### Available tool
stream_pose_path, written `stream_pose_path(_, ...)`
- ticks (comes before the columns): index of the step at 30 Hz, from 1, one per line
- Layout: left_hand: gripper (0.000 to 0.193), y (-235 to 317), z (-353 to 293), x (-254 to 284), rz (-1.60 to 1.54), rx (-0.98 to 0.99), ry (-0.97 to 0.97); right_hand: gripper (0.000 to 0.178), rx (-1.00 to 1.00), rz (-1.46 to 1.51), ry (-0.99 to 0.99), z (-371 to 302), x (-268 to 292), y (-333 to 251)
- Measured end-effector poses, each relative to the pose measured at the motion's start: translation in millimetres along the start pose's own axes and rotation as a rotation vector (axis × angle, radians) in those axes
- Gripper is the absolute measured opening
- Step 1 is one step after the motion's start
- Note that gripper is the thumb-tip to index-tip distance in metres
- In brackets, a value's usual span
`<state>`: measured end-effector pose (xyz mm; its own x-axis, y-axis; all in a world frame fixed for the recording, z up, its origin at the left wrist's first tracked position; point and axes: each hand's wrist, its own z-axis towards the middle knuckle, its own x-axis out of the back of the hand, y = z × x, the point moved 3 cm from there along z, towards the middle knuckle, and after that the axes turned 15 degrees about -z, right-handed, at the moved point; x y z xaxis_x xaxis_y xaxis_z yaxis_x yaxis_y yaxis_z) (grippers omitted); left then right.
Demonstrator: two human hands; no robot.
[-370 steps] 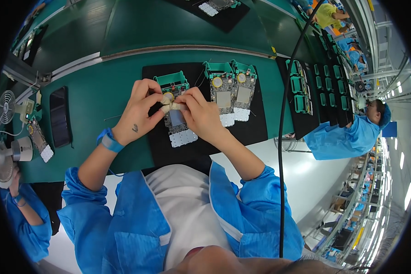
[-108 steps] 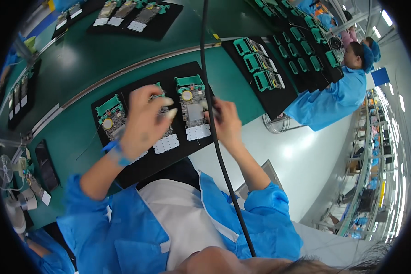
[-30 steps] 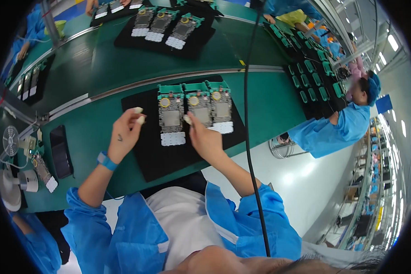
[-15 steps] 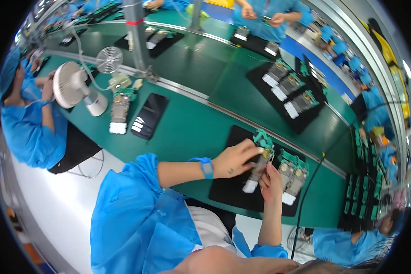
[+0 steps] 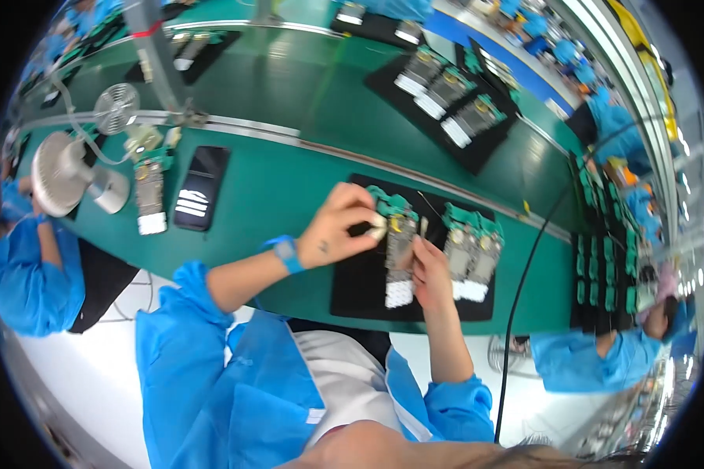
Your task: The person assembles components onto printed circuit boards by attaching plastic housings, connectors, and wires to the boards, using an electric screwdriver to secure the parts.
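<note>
A black mat (image 5: pixel 360 273) lies on the green bench in front of me with three green circuit board assemblies on it. My left hand (image 5: pixel 338 233) pinches the top end of the leftmost assembly (image 5: pixel 399 250), fingertips capped in white. My right hand (image 5: pixel 430 272) presses against that same assembly's right side, near its white lower end. The other two assemblies (image 5: pixel 473 248) lie untouched just to the right on the mat. A blue band circles my left wrist.
A black phone (image 5: pixel 199 187), a loose board (image 5: pixel 150 195) and two small fans (image 5: pixel 70 173) sit at the left. A black cable (image 5: pixel 516 313) hangs at the right. More mats with boards (image 5: pixel 450 98) lie across the conveyor. Workers in blue sit left and right.
The view has swung slightly, bringing the mat nearer the middle. Both hands stay on the leftmost assembly, my left now gripping its top end more tightly.
</note>
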<state>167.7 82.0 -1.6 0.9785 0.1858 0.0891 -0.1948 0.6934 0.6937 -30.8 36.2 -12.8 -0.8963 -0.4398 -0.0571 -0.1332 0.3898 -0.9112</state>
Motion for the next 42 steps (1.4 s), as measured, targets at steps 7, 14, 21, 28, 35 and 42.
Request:
stream_pose_path(7,0.023,-2,-10,-8,0.033,0.187,-0.271,0.02,0.312,-0.593,0.293,10,4,39)
stream_pose_path(14,0.025,-4,-6,-18,0.167,0.131,-0.364,0.016,0.958,-0.981,0.42,-9,-13,14)
stream_pose_path(21,0.024,-4,-3,-19,0.113,0.207,-0.33,0.015,1.064,-1.123,0.443,-3,-12,8)
stream_pose_path(28,0.025,-13,2,-19,0.116,0.095,-0.373,0.012,0.893,-1.063,0.405,3,-12,8)
stream_pose_path(35,0.024,-13,6,-20,0.079,0.143,-0.393,0.012,0.842,-1.029,0.419,0,-11,5)
stream_pose_path(42,0.024,-18,0,-18,-0.088,0.25,-0.342,0.028,0.417,-0.427,0.202,11,6,27)
